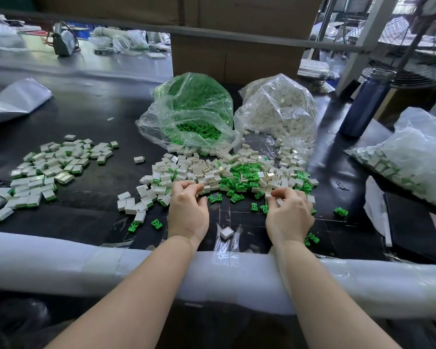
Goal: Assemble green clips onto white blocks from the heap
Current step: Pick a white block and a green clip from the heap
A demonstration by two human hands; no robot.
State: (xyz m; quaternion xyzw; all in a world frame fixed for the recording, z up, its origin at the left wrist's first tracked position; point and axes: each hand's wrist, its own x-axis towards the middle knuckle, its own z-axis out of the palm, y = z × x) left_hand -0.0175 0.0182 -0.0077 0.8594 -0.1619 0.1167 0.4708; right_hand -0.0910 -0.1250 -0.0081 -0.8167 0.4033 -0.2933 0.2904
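Observation:
A mixed heap [227, 172] of white blocks and green clips lies on the black table in front of me. My left hand [188, 210] reaches into the heap's near edge, fingers curled around a white block. My right hand [288, 212] sits at the heap's right front, its fingertips pinching a small white block [268, 195]. Loose green clips [214, 198] lie between the hands. One white block [226, 233] lies alone near the table's front edge.
A clear bag of green clips [194, 114] and a bag of white blocks [280, 109] stand behind the heap. Finished blocks with clips [48, 170] are spread at the left. Another bag of finished pieces [413, 157] and a dark blue bottle [365, 104] are at the right. White foam padding [86, 260] covers the front edge.

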